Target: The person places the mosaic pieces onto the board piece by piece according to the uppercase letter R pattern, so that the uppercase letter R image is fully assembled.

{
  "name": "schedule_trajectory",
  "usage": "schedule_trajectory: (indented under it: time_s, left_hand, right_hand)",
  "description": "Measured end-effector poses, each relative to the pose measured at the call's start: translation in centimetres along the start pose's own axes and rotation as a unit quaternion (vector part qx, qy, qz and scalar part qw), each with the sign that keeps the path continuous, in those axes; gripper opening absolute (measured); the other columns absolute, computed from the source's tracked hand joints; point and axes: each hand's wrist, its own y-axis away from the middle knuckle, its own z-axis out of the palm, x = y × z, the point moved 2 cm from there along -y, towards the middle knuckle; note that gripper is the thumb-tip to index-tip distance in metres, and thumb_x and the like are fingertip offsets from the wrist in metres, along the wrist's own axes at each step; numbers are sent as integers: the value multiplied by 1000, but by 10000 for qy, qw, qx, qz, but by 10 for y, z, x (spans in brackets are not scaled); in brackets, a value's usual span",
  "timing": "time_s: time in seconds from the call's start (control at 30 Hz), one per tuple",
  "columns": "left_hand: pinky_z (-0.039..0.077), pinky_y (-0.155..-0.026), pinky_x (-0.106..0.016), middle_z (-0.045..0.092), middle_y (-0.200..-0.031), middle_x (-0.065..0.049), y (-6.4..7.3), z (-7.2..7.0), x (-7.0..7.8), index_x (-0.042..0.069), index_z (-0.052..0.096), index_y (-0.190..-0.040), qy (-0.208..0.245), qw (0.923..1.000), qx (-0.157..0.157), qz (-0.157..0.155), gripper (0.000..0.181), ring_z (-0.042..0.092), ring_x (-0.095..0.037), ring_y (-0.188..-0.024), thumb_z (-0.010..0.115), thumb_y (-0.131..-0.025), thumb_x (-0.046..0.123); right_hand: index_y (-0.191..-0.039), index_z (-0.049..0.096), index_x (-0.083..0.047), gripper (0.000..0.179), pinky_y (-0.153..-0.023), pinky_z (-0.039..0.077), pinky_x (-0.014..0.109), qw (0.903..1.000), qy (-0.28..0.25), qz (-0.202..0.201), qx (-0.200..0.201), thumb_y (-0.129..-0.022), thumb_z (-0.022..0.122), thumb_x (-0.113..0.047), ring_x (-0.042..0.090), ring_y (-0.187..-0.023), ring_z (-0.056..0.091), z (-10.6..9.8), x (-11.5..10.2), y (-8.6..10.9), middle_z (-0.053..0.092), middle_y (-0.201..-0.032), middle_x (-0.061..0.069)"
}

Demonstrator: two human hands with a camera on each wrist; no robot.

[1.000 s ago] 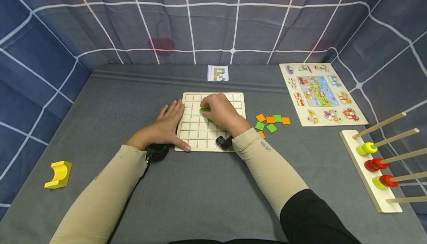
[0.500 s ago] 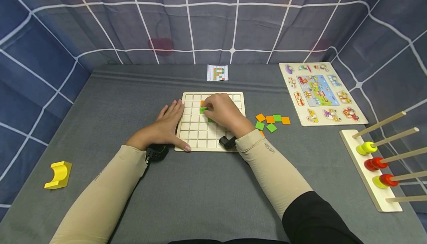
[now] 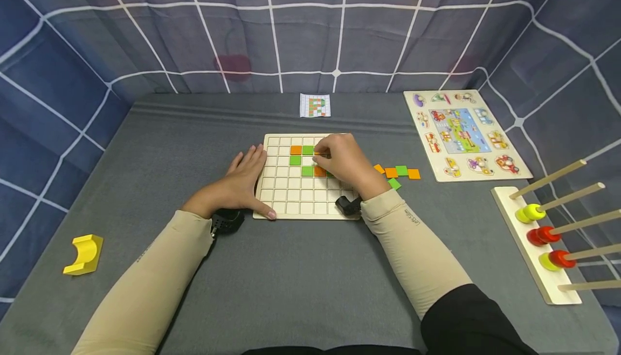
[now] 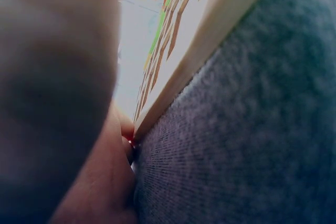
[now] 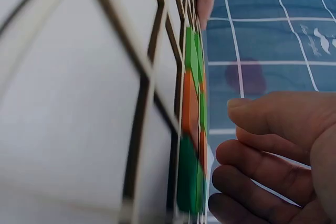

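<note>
I have the grid board [image 3: 286,196] lying on the surface [image 3: 291,279], nearer its far edge than its near edge. The left hand [image 3: 237,180] is spread along the board's left edge, thumb by the near-left corner. The right hand [image 3: 346,164] is above the board's right half, fingers loosely bent; in the right wrist view I see nothing between thumb and fingertips.

An orange tile [image 3: 296,150] and a green tile [image 3: 308,150] occupy cells near the board's far edge. I judge the step to be seating tiles. Hold the board firm with the left hand. Square each tile to its cell, press its centre flat, then lift the fingertips straight up so neighbours are not dragged.

Keep the black wrist unit [image 3: 346,205] raised where it overhangs the board's near-right corner. Loose tiles [image 3: 391,173] lie just beyond the right edge; descend on them from above. I find the widest room between the board's near edge and the surface's near edge.
</note>
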Motion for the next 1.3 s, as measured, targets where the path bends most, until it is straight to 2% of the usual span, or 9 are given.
schedule_trajectory:
  time_s: [0.33,0.63,0.8,1.07,1.3]
  left_hand:
    - [-13,-122,-53,-14,-171,-23,-2,0,0,-7,-4,-164,-16,10000,46,15,160,-16,-35,-157,91,-63,72]
    - [-13,-122,-52,-14,-171,-24,-2,0,0,-7,-3,-164,21,10000,11,-7,160,-16,-36,-157,91,-63,73]
    - [-13,-122,-52,-13,-171,-24,-1,1,-1,-7,-3,-165,-46,10000,31,-10,160,-16,-35,-157,91,-62,74]
    - [-13,-122,-52,-13,-171,-23,-1,1,-1,-7,-3,-165,-45,10000,65,23,161,-16,-35,-157,91,-62,73]
    - [-13,-121,-53,-13,-171,-24,-2,2,-2,-8,-3,-164,52,10000,63,1,161,-15,-36,-157,92,-63,72]
  right_hand:
    - [-113,80,1,21,-87,55,45,9987,294,386,140,-97,79,-13,30,-98,68,-35,25,28,74,-110,15]
    - [-114,78,3,23,-89,54,52,9941,654,814,287,-98,78,-13,35,-102,68,-62,66,64,73,-111,19]
    - [-114,78,3,23,-88,54,54,9928,761,863,323,-96,79,-11,36,-101,69,-76,84,78,73,-111,19]
    - [-116,77,5,26,-87,52,56,9934,798,799,218,-91,74,0,39,-100,68,-95,95,100,73,-110,22]
    - [-116,75,9,29,-89,53,58,9929,830,848,38,-89,75,1,41,-102,69,-98,95,107,73,-111,24]
